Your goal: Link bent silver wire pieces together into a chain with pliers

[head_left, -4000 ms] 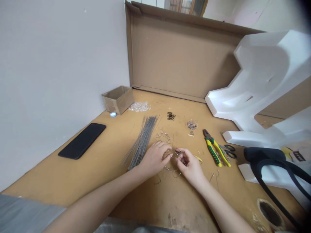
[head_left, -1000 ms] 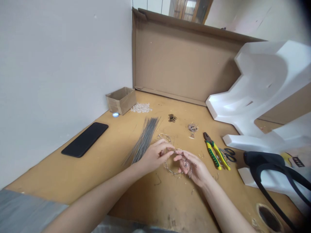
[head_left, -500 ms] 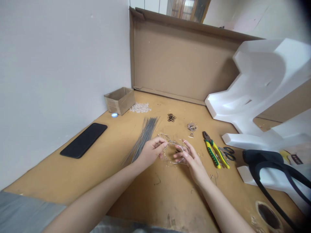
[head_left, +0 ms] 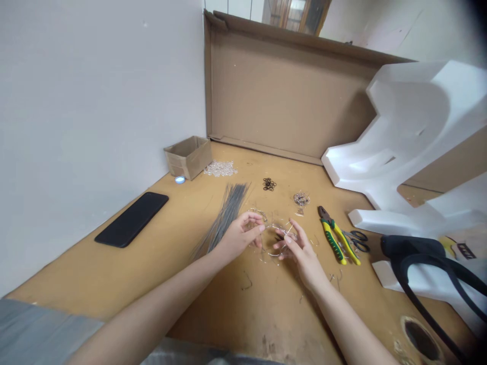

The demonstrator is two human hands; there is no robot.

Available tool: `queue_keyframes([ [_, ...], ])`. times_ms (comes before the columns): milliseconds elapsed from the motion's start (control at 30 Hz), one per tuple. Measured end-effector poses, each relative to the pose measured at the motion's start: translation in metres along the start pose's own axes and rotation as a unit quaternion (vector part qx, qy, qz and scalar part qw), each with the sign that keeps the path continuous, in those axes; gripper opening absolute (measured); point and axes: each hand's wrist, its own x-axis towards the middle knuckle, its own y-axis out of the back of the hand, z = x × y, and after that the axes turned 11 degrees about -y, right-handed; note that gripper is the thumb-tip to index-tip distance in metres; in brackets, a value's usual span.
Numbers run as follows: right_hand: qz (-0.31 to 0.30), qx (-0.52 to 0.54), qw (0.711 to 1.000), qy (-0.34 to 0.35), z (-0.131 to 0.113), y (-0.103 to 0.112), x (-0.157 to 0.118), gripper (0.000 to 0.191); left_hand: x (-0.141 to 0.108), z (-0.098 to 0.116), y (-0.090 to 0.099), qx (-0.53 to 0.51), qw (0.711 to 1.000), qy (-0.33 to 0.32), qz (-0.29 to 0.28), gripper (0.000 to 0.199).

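Above the middle of the table, a thin silvery wire ring (head_left: 274, 254) with small wire ends sticking out sits between my hands. My left hand (head_left: 243, 234) closes thumb against fingers at the ring's left side. My right hand (head_left: 301, 248) pinches its right side between thumb and fingers, some fingers reaching inside the loop. Behind my left hand lies a bundle of straight grey wires (head_left: 228, 215). Another loose wire loop (head_left: 258, 212) shows just beyond my left fingertips. Which fine strands each hand pinches is hard to make out.
Pliers (head_left: 337, 235) and scissors (head_left: 357, 239) lie to the right. Black rings (head_left: 269, 184), a small wire coil (head_left: 301, 198) and clear beads (head_left: 220, 168) lie farther back. A cardboard box (head_left: 188, 158), phone (head_left: 132, 219) and white foam (head_left: 407, 116) stand around the edges.
The wire ring has tilted and turned slightly between my hands. My left fingers have opened a little and shifted slightly right; my right hand has barely moved.
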Motion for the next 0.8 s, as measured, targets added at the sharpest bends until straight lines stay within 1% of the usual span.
queue_keyframes([
  [100,0.030,0.016,0.999,-0.013,-0.0008,0.0008,0.0031,0.067,0.0001,-0.0011,0.0002,-0.015,0.999,-0.022,-0.032,0.031],
  [267,0.042,0.036,0.998,-0.016,-0.0005,0.0049,0.0066,0.062,-0.0002,0.0010,0.0010,-0.012,0.997,-0.013,-0.080,0.031],
  [533,0.040,0.044,0.998,-0.017,0.0000,0.0078,0.0082,0.055,-0.0025,0.0035,0.0031,-0.023,0.992,-0.026,-0.119,0.023],
  [800,0.040,0.052,0.997,-0.025,-0.0002,0.0079,0.0080,0.053,-0.0021,0.0052,0.0011,-0.016,0.992,-0.033,-0.123,0.020],
])
